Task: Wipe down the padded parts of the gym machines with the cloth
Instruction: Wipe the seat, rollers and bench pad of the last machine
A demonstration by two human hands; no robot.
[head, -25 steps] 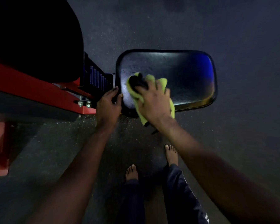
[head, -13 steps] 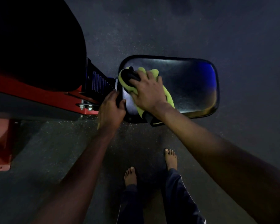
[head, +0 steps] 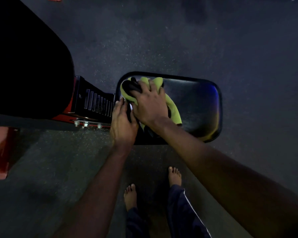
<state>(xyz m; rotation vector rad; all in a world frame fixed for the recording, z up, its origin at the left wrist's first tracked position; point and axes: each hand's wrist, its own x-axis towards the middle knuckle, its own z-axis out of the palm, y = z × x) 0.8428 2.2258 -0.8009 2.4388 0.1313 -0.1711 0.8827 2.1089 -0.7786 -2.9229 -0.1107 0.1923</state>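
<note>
Dark speckled rubber flooring (head: 187, 40) fills the dim room, with little light beyond a bluish sheen on the upholstery. At the middle, the right hand (head: 149, 104) lies palm-down with fingers spread over a yellow-green microfibre cloth (head: 175, 109), pressing it flat rather than gripping it; a dark patch of the cloth, or something dark bundled in it, shows at the far left corner under the fingertips. The cloth sits on the left end of a black padded seat (head: 199, 107), the end nearest the machine's frame. Just beside it, the left hand (head: 123, 122) curls over the near-left edge of that seat, fingers hooked on the rim as if steadying it, holding nothing else. Outward to the left, a black ribbed adjustment bracket (head: 96, 103) joins the seat to a red steel frame (head: 86, 123) with a row of bolts, and a large black backrest pad (head: 24, 57) rises above that, almost lost in shadow. A red floor foot (head: 0, 152) stands at the far left. Bare feet and dark track trousers show below.

As a judgement, the work is on this one seat and midway at best: the cloth covers only the left end, the right half shows no sign either way of having been wiped, and the big backrest pad and any other machines appear to remain.
</note>
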